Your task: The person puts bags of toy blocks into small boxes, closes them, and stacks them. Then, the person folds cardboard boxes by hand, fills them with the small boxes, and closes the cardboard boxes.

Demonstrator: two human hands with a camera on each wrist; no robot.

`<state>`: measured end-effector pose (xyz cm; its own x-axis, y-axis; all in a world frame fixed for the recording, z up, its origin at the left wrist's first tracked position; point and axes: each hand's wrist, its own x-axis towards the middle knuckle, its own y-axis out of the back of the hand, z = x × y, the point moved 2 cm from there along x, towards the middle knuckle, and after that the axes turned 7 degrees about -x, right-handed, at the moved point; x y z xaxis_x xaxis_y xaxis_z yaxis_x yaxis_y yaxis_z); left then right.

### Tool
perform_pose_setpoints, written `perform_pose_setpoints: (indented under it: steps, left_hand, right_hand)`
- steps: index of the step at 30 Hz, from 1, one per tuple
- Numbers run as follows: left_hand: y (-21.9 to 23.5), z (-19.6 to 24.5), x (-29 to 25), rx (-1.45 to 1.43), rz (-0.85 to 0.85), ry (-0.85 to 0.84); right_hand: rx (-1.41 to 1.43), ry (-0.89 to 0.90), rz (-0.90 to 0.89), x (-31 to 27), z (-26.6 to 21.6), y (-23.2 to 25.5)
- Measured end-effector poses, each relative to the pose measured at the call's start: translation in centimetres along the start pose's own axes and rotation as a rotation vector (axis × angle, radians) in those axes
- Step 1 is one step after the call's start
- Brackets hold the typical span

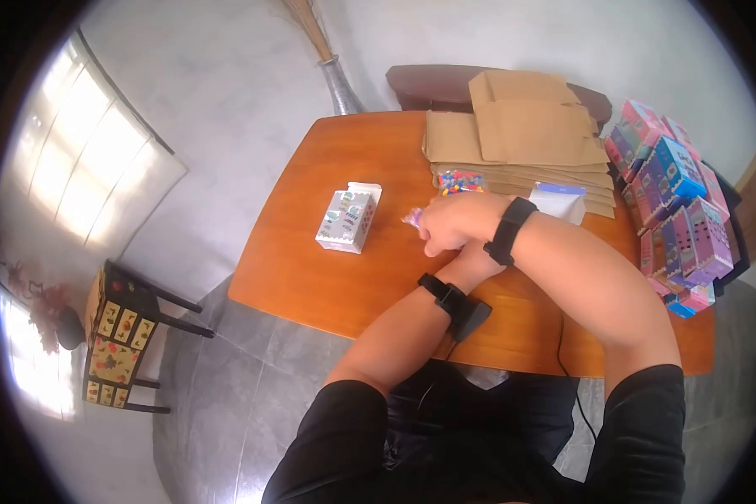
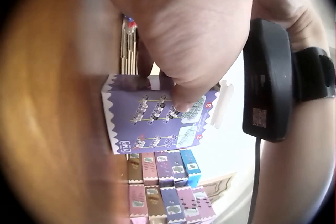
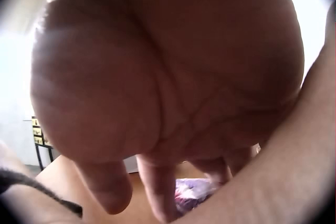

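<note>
In the head view the arms cross, with the right forearm over the left hand (image 1: 477,264). The right hand (image 1: 448,222) pinches a small clear packet (image 1: 412,217) with pink and purple contents above the table. The right wrist view shows the packet (image 3: 193,191) partly behind that hand's fingers (image 3: 157,184). Seen from the left wrist, the left hand (image 2: 194,29) grips a purple box (image 2: 152,113) by its upper edge, thumb on the printed face; a white flap stands out at its side. An open white box (image 1: 559,202) shows beyond the right forearm, its lower part hidden.
A grey patterned box (image 1: 344,220) with its flap raised stands on the wooden table (image 1: 286,269). Flattened cardboard (image 1: 529,126) and a bag of colourful beads (image 1: 462,182) lie at the back. Stacked boxes (image 1: 680,210) fill the right side. A cable hangs near the right front edge.
</note>
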<state>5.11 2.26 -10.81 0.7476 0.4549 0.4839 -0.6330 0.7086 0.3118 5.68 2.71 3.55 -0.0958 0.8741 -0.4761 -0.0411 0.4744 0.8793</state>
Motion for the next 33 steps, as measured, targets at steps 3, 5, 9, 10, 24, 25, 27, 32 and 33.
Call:
perform_pose_setpoints:
  steps: [3,5,9,10,24,25,27,32,33]
  left_hand:
    - [0.8,1.3,0.9,-0.128,-0.134,0.101]
    - [0.7,2.5,1.1,-0.119,-0.113,0.011]
    - [-0.2,2.9,1.5,-0.341,-0.036,-0.122]
    - [0.2,3.2,1.5,-0.261,-0.011,-0.116]
    - [0.8,5.6,1.3,-0.386,-0.149,-0.026]
    - [1.0,6.0,1.3,-0.384,-0.161,-0.014]
    - [1.2,6.5,1.4,-0.201,-0.148,-0.095]
    - [0.7,5.2,1.1,-0.341,-0.155,-0.063]
    - [0.6,5.1,1.1,-0.581,-0.149,-0.005]
  right_hand:
    - [0.224,0.129,0.231,-1.2,1.1,0.7]
    - [0.376,0.122,0.424,-2.9,1.5,1.6]
    - [0.782,0.244,0.791,-7.4,3.3,-0.1]
    - [0.999,0.363,0.858,-9.3,4.0,-1.0]
    - [0.701,-0.018,1.225,-15.4,11.8,-12.1]
    - [0.717,-0.027,1.226,-15.3,12.0,-12.3]
    - [0.791,0.060,1.231,-15.6,12.1,-12.5]
    - [1.511,0.113,1.124,-13.7,12.3,-14.4]
    - [1.645,0.176,0.999,-13.0,12.4,-15.1]
